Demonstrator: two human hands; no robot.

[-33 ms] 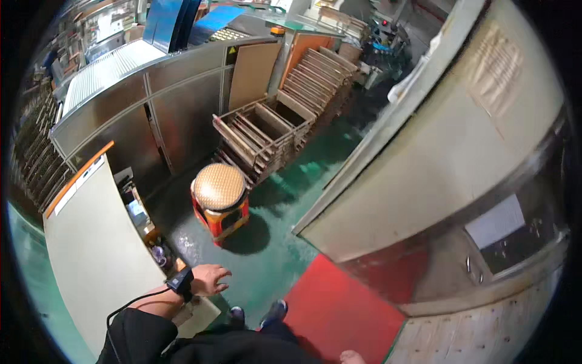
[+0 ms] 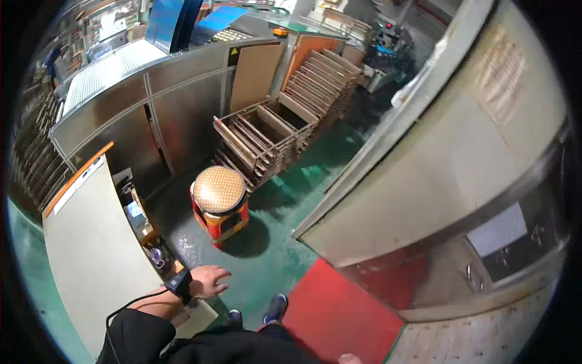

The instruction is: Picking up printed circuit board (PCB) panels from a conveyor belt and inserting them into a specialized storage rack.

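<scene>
My left hand (image 2: 208, 281) hangs in the air beside the near end of a pale table (image 2: 91, 242). Its fingers are loosely bent and apart, with nothing in them. A black device with a cable (image 2: 179, 284) is strapped on that wrist. Only a small piece of my right hand (image 2: 350, 359) shows at the lower edge; its fingers are hidden. Ahead of my left hand stands a stool (image 2: 219, 189) with a round, patterned tan seat and red and yellow legs. Small items, among them a purple object (image 2: 157, 257), lie along the table's right side.
Stacked wooden frames (image 2: 267, 130) stand beyond the stool, by a long metal-panelled machine (image 2: 188, 109). A large beige cabinet (image 2: 418, 164) slants along the right. Red matting (image 2: 339, 309) covers the green floor (image 2: 267, 261) beside my shoes (image 2: 276, 308). A slatted wooden surface (image 2: 461, 340) sits at lower right.
The view has shifted very slightly, and my right shoe shows a little more. Both hands stay in nearly the same places.
</scene>
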